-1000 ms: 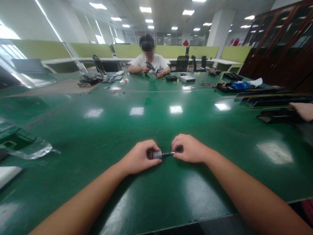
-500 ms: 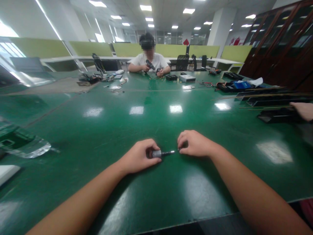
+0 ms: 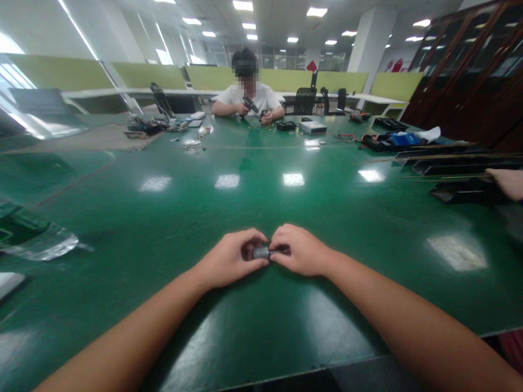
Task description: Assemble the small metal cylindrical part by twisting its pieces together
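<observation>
My left hand grips a small grey cylindrical motor from the left, between thumb and fingers, low over the green table. The motor lies on its side with its thin shaft pointing right. My right hand is closed round this shaft, its thumb and fingertips pinched together close against the motor's end. Whatever tiny piece is in that pinch is hidden by the fingers.
A large clear bottle lies at the left, near a white object. Across the table a person holds a power drill. Black trays and another person's hand are at the right.
My right hand has moved left, bringing a tiny piece at its fingertips over the shaft and up to the motor's body. My left hand has hardly moved.
</observation>
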A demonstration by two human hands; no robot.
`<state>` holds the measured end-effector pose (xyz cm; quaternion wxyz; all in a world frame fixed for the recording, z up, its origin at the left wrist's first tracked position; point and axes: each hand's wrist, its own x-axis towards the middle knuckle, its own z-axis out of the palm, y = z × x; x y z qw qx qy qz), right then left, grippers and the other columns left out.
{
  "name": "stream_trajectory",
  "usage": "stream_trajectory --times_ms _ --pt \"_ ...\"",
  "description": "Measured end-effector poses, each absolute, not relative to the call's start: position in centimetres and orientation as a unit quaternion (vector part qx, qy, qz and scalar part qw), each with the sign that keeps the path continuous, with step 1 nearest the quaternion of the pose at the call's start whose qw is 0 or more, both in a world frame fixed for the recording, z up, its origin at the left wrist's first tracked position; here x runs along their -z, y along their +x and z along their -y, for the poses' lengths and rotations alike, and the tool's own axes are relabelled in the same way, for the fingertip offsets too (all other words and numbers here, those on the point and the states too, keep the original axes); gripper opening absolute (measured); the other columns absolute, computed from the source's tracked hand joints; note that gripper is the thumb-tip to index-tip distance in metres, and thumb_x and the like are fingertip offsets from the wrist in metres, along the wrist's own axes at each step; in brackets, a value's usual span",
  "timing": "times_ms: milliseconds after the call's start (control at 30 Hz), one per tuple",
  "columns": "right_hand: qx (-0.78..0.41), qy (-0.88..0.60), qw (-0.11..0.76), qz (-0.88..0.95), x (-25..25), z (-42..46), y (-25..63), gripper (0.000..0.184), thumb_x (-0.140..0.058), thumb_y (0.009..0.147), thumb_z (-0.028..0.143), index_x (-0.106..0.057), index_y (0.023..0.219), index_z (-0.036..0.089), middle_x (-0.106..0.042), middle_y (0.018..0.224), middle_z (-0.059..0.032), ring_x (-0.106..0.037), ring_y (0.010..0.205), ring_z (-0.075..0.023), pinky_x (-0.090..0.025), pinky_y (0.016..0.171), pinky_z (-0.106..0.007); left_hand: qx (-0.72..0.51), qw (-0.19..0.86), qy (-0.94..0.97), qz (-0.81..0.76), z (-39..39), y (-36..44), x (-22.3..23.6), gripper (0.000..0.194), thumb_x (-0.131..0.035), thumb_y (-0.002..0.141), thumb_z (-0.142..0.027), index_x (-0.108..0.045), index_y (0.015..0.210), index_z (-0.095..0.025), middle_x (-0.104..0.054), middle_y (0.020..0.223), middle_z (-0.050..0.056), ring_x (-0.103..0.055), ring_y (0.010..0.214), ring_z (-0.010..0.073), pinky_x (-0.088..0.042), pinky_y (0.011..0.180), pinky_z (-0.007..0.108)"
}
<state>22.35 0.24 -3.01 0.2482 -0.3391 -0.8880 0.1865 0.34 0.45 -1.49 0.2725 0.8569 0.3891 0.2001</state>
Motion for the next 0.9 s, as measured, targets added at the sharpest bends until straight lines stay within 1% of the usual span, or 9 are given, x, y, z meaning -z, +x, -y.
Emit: stream_trajectory --times_ms 67,133,233,433,533,600,733,900 --pt "-0.192 -0.338 0.255 0.885 3.06 -0.26 22.53 0.014 -0.070 0.081 0.024 -0.072 0.094 0.017 -0.069 0.097 -0.0073 -0.060 0.094 -0.0204 -0.048 0.086 -0.033 -0.194 0.274 0.858 -0.388 -0.40 0.31 1.32 0.021 -0.066 0.085 -0.033 -0.067 0.101 -0.019 -0.066 0.080 0.000 -0.060 0.069 0.0145 -0.046 0.064 0.024" --pt "-0.196 -0.339 0.260 0.883 3.02 -0.27 22.87 0.020 -0.073 0.078 0.025 -0.071 0.096 0.017 -0.069 0.100 -0.0077 -0.060 0.096 -0.0209 -0.048 0.088 -0.034 -0.190 0.266 0.862 -0.386 -0.39 0.27 1.21 0.019 -0.063 0.088 -0.035 -0.068 0.098 -0.019 -0.065 0.078 0.000 -0.060 0.068 0.0143 -0.045 0.063 0.024" --pt "-0.201 -0.340 0.267 0.879 2.99 -0.23 23.17 0.024 -0.074 0.075 0.023 -0.070 0.098 0.016 -0.069 0.101 -0.0080 -0.061 0.097 -0.0211 -0.048 0.090 -0.034 -0.205 0.248 0.866 -0.382 -0.47 0.21 1.22 0.020 -0.063 0.089 -0.036 -0.069 0.095 -0.018 -0.066 0.081 0.002 -0.060 0.071 0.0150 -0.046 0.066 0.025" --pt "-0.208 -0.351 0.269 0.872 3.23 -0.24 22.97 0.024 -0.072 0.076 0.019 -0.069 0.099 0.017 -0.069 0.101 -0.0074 -0.061 0.097 -0.0206 -0.048 0.089 -0.034 -0.202 0.252 0.862 -0.390 -0.60 0.13 1.31 0.023 -0.060 0.092 -0.037 -0.070 0.105 -0.021 -0.070 0.087 0.002 -0.063 0.074 0.0153 -0.047 0.068 0.025" --pt "-0.205 -0.358 0.271 0.870 3.35 -0.32 22.85 0.020 -0.070 0.077 0.018 -0.069 0.098 0.016 -0.069 0.100 -0.0074 -0.061 0.096 -0.0201 -0.048 0.087 -0.033 -0.216 0.249 0.862 -0.385 -0.57 0.23 1.24 0.021 -0.059 0.093 -0.036 -0.072 0.102 -0.022 -0.072 0.089 0.002 -0.064 0.077 0.0153 -0.047 0.071 0.025" --pt "-0.201 -0.359 0.273 0.869 3.39 -0.34 22.78 0.017 -0.069 0.079 0.018 -0.069 0.096 0.016 -0.069 0.098 -0.0073 -0.061 0.094 -0.0197 -0.048 0.087 -0.033 -0.224 0.244 0.863 -0.382 -0.56 0.30 1.27 0.020 -0.063 0.091 -0.036 -0.073 0.100 -0.021 -0.072 0.090 0.002 -0.065 0.078 0.0158 -0.048 0.071 0.025" --pt "-0.193 -0.359 0.272 0.872 3.47 -0.32 22.70 0.013 -0.069 0.080 0.018 -0.070 0.093 0.016 -0.070 0.097 -0.0069 -0.061 0.094 -0.0198 -0.047 0.087 -0.033 -0.218 0.232 0.870 -0.376 -0.61 0.29 1.63 0.022 -0.073 0.080 -0.030 -0.071 0.098 -0.019 -0.070 0.088 0.003 -0.064 0.078 0.0163 -0.048 0.070 0.025" --pt "-0.189 -0.353 0.272 0.875 3.68 -0.39 22.70 0.011 -0.069 0.082 0.019 -0.072 0.092 0.017 -0.071 0.098 -0.0069 -0.061 0.095 -0.0200 -0.047 0.088 -0.034 -0.219 0.230 0.868 -0.381 -0.64 0.29 2.03 0.020 -0.072 0.080 -0.028 -0.070 0.097 -0.019 -0.069 0.086 0.002 -0.063 0.076 0.0156 -0.047 0.068 0.025"
